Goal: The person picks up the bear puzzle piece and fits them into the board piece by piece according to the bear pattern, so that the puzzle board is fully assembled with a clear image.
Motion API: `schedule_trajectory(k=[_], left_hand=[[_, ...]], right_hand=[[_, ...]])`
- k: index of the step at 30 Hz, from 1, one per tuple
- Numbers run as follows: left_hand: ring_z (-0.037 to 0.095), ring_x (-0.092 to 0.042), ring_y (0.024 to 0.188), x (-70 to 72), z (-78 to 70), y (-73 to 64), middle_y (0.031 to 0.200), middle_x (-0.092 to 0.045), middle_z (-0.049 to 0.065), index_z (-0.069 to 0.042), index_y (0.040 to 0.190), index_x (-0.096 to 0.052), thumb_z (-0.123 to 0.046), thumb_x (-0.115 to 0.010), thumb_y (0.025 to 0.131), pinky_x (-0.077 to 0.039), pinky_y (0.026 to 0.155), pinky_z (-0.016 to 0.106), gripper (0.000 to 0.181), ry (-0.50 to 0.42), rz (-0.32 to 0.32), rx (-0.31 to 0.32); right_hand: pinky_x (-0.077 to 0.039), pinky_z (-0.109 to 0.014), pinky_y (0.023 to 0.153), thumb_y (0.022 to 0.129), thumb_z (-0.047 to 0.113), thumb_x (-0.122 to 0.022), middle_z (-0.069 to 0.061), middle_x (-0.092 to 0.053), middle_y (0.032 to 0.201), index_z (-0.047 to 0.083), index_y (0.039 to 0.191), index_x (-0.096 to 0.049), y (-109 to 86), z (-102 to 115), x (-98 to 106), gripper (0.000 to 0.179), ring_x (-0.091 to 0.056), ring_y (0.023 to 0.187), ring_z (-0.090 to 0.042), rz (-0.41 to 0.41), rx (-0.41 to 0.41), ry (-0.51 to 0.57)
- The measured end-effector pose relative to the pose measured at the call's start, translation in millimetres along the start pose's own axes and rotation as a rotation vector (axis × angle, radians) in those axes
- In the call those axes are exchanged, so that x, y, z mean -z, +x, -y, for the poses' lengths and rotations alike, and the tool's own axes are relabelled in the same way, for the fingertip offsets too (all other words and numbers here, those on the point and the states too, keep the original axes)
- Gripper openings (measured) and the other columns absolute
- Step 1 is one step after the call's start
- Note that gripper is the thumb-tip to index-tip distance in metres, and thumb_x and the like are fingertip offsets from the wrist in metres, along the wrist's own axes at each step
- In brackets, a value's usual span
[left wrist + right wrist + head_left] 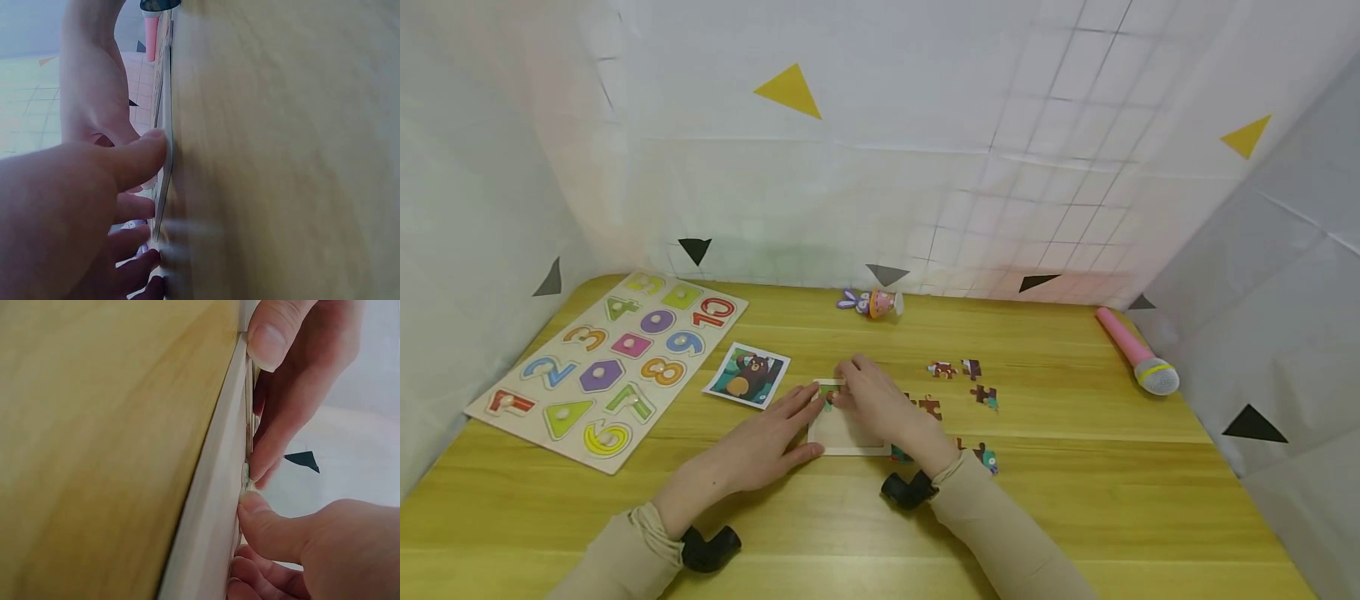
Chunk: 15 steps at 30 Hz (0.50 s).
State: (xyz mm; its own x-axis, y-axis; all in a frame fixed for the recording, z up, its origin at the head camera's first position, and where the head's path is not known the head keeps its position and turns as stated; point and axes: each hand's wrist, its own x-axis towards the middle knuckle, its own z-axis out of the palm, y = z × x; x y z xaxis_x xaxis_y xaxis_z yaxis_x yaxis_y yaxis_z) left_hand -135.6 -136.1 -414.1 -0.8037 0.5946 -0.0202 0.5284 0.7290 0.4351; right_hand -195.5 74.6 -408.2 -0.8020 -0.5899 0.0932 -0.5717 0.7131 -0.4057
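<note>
A small pale wooden puzzle tray (848, 437) lies flat on the table. My left hand (760, 446) rests along the tray's left side, its fingers extended towards the far left corner and its thumb (147, 156) against the near edge. Over the tray, my right hand (880, 408) pinches a jigsaw piece (831, 397) at the far left corner, mostly covered by the fingers. In the right wrist view, the right thumb (259, 519) touches the piece low on the tray. Several loose jigsaw pieces (930, 407) lie right of the tray, some partly behind the right hand.
Left of the tray lies a bear picture card (748, 375), with a wooden number board (572, 346) beyond it. A purple rabbit toy (876, 303) lies at the back. A pink toy microphone (1135, 350) is at the right edge. White cloth walls (850, 192) surround the table.
</note>
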Motion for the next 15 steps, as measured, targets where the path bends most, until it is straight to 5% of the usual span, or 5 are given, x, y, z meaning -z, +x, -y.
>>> schedule_trajectory(k=[15], left_hand=[[0.032, -0.020, 0.152, 1.6, -1.9, 7.6, 0.166, -0.020, 0.012, -0.003, 0.158, -0.026, -0.036, -0.051, 0.105, -0.028, 0.120, 0.050, 0.067, 0.046, 0.078, -0.046]], right_hand=[[-0.053, -0.038, 0.083, 0.096, 0.012, -0.067, -0.011, -0.058, 0.102, 0.000, 0.118, -0.064, 1.6, -7.3, 3.0, 0.025, -0.061, 0.093, -0.024, 0.012, 0.005, 0.124]])
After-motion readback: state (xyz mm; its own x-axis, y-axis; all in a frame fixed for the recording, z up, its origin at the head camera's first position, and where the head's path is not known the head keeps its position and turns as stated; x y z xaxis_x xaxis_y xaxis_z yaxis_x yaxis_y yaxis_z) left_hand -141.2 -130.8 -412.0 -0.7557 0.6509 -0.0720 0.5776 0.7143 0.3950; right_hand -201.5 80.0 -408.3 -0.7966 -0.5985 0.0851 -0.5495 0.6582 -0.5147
